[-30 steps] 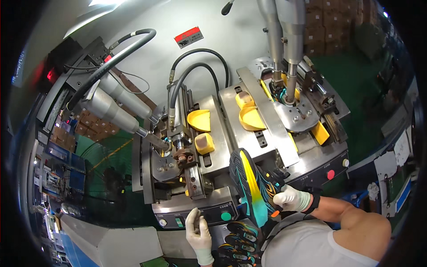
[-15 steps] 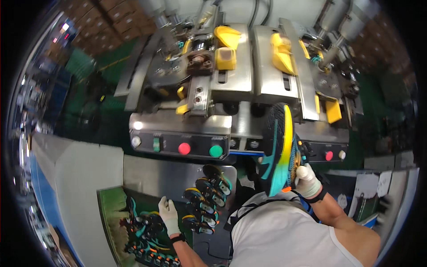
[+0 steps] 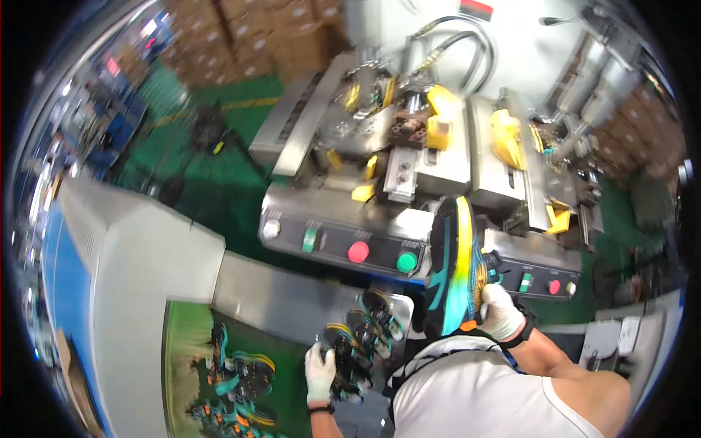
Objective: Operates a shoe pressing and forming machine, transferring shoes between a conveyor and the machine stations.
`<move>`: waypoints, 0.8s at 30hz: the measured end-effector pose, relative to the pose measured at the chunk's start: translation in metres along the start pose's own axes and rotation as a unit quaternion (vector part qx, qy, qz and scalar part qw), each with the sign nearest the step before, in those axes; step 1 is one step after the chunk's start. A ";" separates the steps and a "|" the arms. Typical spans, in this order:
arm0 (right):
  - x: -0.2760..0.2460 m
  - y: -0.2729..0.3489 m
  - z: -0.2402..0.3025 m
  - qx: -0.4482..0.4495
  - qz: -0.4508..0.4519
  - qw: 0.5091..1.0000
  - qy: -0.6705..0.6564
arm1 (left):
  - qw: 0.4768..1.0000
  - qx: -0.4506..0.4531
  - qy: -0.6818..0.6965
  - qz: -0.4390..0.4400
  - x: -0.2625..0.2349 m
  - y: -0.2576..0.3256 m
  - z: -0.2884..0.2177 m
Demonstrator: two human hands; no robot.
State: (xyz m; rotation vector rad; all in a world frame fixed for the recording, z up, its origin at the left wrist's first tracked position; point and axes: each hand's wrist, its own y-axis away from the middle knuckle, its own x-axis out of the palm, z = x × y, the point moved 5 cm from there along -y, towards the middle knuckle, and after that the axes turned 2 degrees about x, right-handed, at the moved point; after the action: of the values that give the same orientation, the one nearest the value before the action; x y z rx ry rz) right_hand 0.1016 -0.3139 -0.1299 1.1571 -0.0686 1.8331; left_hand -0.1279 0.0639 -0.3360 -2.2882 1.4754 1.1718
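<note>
My right hand [image 3: 502, 312], in a white glove, grips a sports shoe [image 3: 456, 266] by its heel end. The shoe stands toe up, its black, teal and yellow sole turned to the left, laces facing right. My left hand [image 3: 320, 372], also gloved, is at the left edge of a row of similar shoes [image 3: 363, 328] on a metal shelf. Its fingers are slightly apart with nothing seen in them; whether they touch the nearest shoe I cannot tell. More shoes [image 3: 241, 376] lie heaped in a green-lined bin [image 3: 288, 394] to the left.
Ahead stands a metal machine with a control panel [image 3: 336, 237] bearing red and green buttons. Yellow blocks [image 3: 504, 139] sit on its top, and hoses [image 3: 475, 51] run behind. A grey cabinet [image 3: 146, 255] stands at the left. Cardboard boxes [image 3: 255, 36] are stacked at the back.
My left hand has moved right, from beside the bin to the row of shoes. My right hand still holds its shoe, now slightly lower. The view has shifted left, so the machine appears farther right.
</note>
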 end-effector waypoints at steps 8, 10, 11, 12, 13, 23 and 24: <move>0.083 -0.015 0.052 -0.054 0.094 0.992 -0.066 | 0.949 0.258 0.131 -0.124 -0.122 -0.096 -0.255; 0.086 -0.011 0.070 -0.043 0.128 0.991 0.018 | 0.933 0.310 0.134 -0.123 -0.139 -0.115 -0.320; 0.091 -0.003 0.078 -0.046 0.121 0.991 0.017 | 0.924 0.336 0.131 -0.126 -0.148 -0.122 -0.345; 0.083 -0.003 0.087 -0.068 0.121 0.990 0.016 | 0.914 0.369 0.105 -0.131 -0.148 -0.133 -0.378; 0.065 -0.012 0.086 -0.080 0.129 0.988 0.010 | 0.902 0.402 0.032 -0.151 -0.146 -0.149 -0.398; 0.005 -0.019 0.114 -0.073 0.071 0.993 -0.053 | 0.930 0.345 -0.098 -0.078 -0.054 -0.390 -0.462; -0.005 -0.024 0.108 -0.067 0.079 0.994 -0.035 | 0.946 0.315 -0.055 -0.050 -0.049 -0.418 -0.450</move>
State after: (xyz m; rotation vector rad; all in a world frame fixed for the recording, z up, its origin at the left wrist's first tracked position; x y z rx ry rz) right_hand 0.1931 -0.3562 -0.0835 1.1482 -0.3281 1.8930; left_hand 0.4428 0.0670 -0.1047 -1.8013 1.4077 0.6506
